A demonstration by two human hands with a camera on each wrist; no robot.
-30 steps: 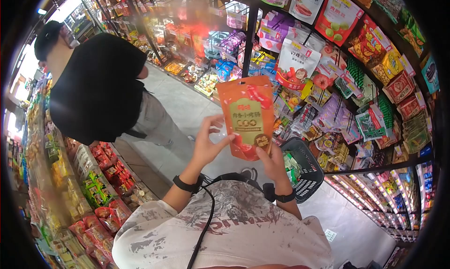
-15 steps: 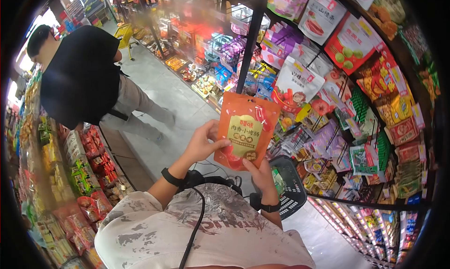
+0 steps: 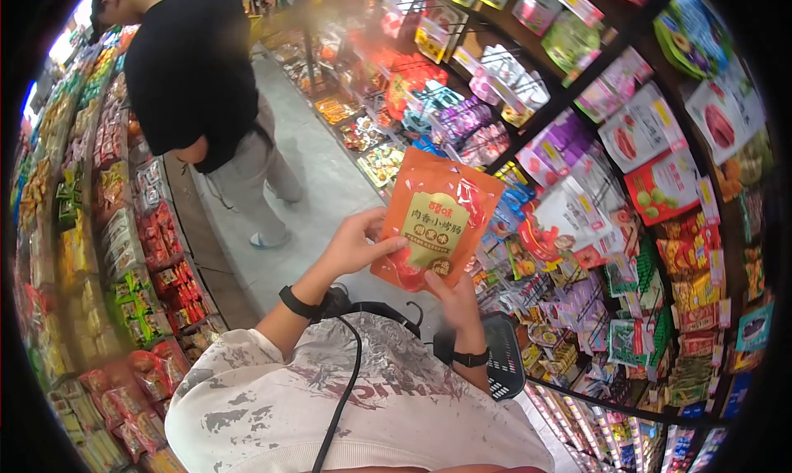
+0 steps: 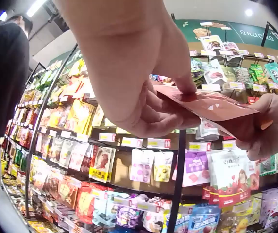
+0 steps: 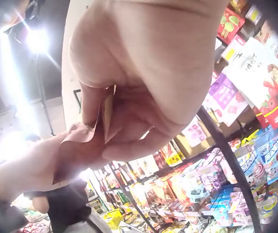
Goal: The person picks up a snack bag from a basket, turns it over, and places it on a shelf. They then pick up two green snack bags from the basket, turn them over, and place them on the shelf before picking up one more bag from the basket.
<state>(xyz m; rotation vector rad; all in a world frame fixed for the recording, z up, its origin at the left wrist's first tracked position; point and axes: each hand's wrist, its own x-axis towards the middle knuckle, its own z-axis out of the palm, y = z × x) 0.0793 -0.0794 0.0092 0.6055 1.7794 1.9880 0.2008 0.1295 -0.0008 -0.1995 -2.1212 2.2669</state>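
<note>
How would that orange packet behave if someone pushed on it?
The orange packet would probably flex, since its thin sides bow between the two hands. Its glossy film might slide a little under a fingertip.

**Blotched pale shirt, black bands on both wrists**

The person wears an off-white shirt (image 3: 272, 407) with patchy grey blotches, densest over the lower front. Dark reddish capital lettering (image 3: 384, 390) crosses the front, partly lost in folds. The sleeves are short and loose, the left sleeve (image 3: 221, 362) blotched with grey too. A plain pale ribbed band (image 3: 371, 451) edges the neckline. A thin black cable (image 3: 342, 390) runs down the shirt front. A black strap (image 3: 299, 302) circles the left wrist, a black band (image 3: 471, 358) the right. Both the left grip (image 3: 356, 242) and the right grip (image 3: 456, 300) are bare.
</note>
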